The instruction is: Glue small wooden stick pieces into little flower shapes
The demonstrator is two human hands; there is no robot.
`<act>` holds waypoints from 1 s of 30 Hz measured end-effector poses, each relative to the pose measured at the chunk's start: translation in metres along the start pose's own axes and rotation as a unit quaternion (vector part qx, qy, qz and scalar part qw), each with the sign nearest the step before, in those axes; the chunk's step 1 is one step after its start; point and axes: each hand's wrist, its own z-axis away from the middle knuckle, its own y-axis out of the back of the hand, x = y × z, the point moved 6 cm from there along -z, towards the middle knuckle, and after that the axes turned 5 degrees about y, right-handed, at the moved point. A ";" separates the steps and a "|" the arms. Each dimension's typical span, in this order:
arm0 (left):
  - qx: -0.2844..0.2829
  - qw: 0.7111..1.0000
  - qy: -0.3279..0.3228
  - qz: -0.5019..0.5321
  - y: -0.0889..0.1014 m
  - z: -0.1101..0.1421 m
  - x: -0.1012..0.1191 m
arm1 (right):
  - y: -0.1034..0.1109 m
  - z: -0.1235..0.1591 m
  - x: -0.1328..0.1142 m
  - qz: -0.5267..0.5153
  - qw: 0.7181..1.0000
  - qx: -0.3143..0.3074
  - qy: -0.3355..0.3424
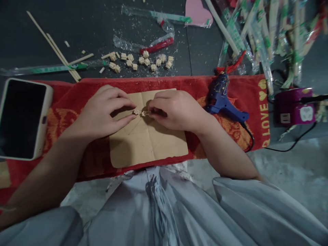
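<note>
Both hands meet over a creased tan sheet of cardboard on a red towel. My left hand pinches a small cluster of short wooden stick pieces between thumb and fingertips. Close beside it, my right hand pinches a second small wooden cluster, partly hidden by its fingers. Whether the two clusters touch, I cannot tell. Several similar glued bundles of cut wooden sticks lie on the dark table beyond the towel's far edge.
A blue glue gun rests at right on the red towel, its cord trailing down. Left is a phone. Long thin sticks, wrapped chopsticks, a pink heart and a purple box with cables lie around.
</note>
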 end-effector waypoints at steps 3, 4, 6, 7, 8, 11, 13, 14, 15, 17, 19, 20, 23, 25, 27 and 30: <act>0.001 1.000 0.004 0.003 -0.001 -0.001 -0.001 | 0.000 0.001 0.001 -0.003 1.000 0.001 0.000; 0.001 1.000 0.005 0.005 -0.002 -0.001 -0.001 | 0.000 0.001 0.001 -0.004 1.000 0.004 0.003; 0.000 1.000 0.007 0.004 -0.004 -0.002 0.000 | 0.000 0.002 0.001 -0.007 1.000 0.010 0.009; 0.000 1.000 0.007 0.002 -0.005 -0.003 0.000 | 0.000 0.002 0.001 -0.007 1.000 0.012 0.010; -0.001 1.000 0.007 -0.003 -0.006 -0.004 0.001 | -0.001 0.002 0.001 -0.006 1.000 0.011 0.009; -0.004 1.000 0.003 -0.022 -0.009 -0.005 0.002 | -0.001 0.002 0.001 0.002 1.000 0.003 0.002; 0.001 1.000 -0.013 -0.028 -0.009 -0.005 0.003 | -0.001 0.002 0.000 0.007 1.000 0.000 -0.001; 0.008 0.999 -0.027 -0.028 -0.009 -0.005 0.004 | -0.001 0.002 0.000 0.010 1.000 0.001 -0.001; 0.021 0.998 -0.047 -0.027 -0.009 -0.004 0.005 | -0.001 0.002 0.000 0.013 1.000 0.003 0.000; 0.057 0.994 -0.095 -0.024 -0.007 -0.003 0.008 | 0.000 0.002 -0.001 0.019 1.000 0.008 0.007; 0.083 0.987 -0.134 -0.022 -0.006 -0.001 0.009 | 0.000 0.003 -0.001 0.024 0.999 0.014 0.017; 0.089 0.985 -0.144 -0.022 -0.006 -0.001 0.010 | 0.000 0.003 -0.001 0.025 0.999 0.015 0.020; 0.081 0.985 -0.149 -0.024 -0.007 -0.001 0.009 | 0.001 0.003 -0.001 0.026 0.999 0.017 0.024; 0.075 0.986 -0.145 -0.023 -0.008 -0.002 0.008 | 0.001 0.003 -0.001 0.027 0.999 0.017 0.027; 0.072 0.988 -0.135 -0.020 -0.008 -0.002 0.008 | 0.002 0.004 -0.001 0.025 0.999 0.015 0.030; 0.076 0.990 -0.117 -0.023 -0.009 -0.003 0.006 | 0.002 0.004 -0.001 0.020 0.999 0.013 0.033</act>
